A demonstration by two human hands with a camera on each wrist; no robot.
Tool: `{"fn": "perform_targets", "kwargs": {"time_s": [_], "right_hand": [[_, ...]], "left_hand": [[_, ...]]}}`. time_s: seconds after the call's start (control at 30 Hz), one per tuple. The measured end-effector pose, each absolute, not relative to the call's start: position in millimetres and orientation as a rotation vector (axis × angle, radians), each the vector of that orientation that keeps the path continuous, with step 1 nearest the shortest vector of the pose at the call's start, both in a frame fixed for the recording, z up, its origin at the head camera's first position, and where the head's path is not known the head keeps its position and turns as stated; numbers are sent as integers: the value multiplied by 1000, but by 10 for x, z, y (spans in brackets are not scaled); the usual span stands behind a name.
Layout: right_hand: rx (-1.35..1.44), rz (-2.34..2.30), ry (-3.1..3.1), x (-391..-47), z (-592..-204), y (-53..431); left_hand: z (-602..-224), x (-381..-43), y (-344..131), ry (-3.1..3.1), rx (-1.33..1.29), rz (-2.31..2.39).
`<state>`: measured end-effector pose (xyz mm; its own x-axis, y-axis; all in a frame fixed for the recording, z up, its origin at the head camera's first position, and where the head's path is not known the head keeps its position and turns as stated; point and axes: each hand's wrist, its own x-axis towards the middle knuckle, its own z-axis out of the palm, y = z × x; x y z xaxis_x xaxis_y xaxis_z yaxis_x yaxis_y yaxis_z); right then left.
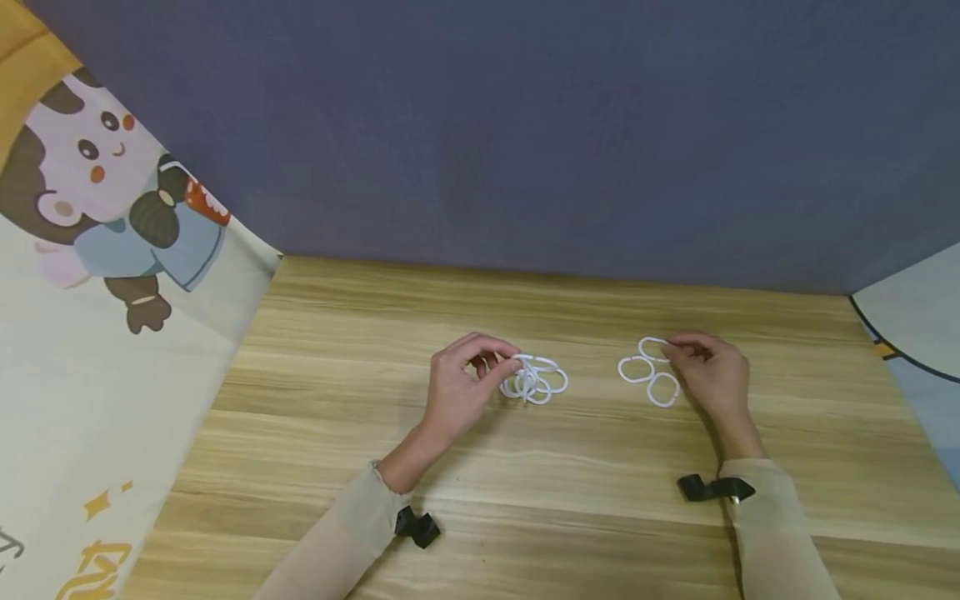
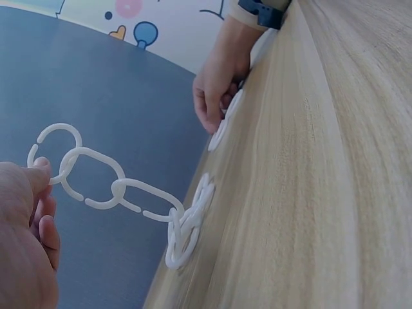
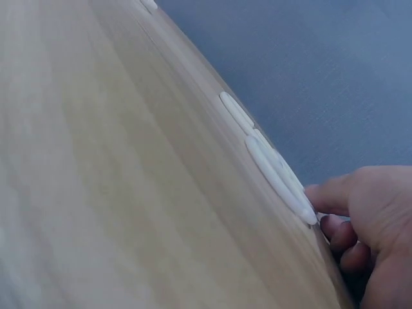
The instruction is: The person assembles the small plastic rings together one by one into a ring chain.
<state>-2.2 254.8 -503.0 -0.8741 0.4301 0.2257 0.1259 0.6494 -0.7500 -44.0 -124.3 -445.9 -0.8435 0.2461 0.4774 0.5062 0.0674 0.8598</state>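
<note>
My left hand (image 1: pixel 465 379) pinches the end link of a white plastic chain (image 2: pixel 101 156) between thumb and fingertips. In the left wrist view several open-gapped oval links hang linked from that hand, and the lower ones bunch in a heap (image 2: pixel 187 225) on the table. To the right, my right hand (image 1: pixel 712 375) pinches the edge of a loose white link (image 1: pixel 651 338) lying at the table surface. Two more loose links lie close by, a left one (image 1: pixel 620 369) and a nearer one (image 1: pixel 663 406). In the right wrist view the thumb and fingertips meet at a link's end (image 3: pixel 283 187).
A wood-grain table (image 1: pixel 570 483) spreads under both hands. Behind it stands a dark blue-grey panel (image 1: pixel 525 150), and a white wall with cartoon prints (image 1: pixel 210 333) rises on the left. Black straps with small mounts sit on both sleeves.
</note>
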Motion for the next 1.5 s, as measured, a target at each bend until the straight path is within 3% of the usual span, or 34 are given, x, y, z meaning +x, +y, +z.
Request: {"fn": "perform_targets", "kwargs": {"time_s": [0.57,1.0,1.5], "right_hand": [[-603,866,-2621,-63,-5034,2552],[-697,1625,-1952,-168,-4989,2530],[-753,1952,-1659,-176,-4724,2379]], "left_hand": [[-4450,-452,-1222,-2119,-764,-1852],[-4441,-475,-1216,-2112,-748,-1858],[-4446,-472,-1203,-2106,-753,-1840]]}}
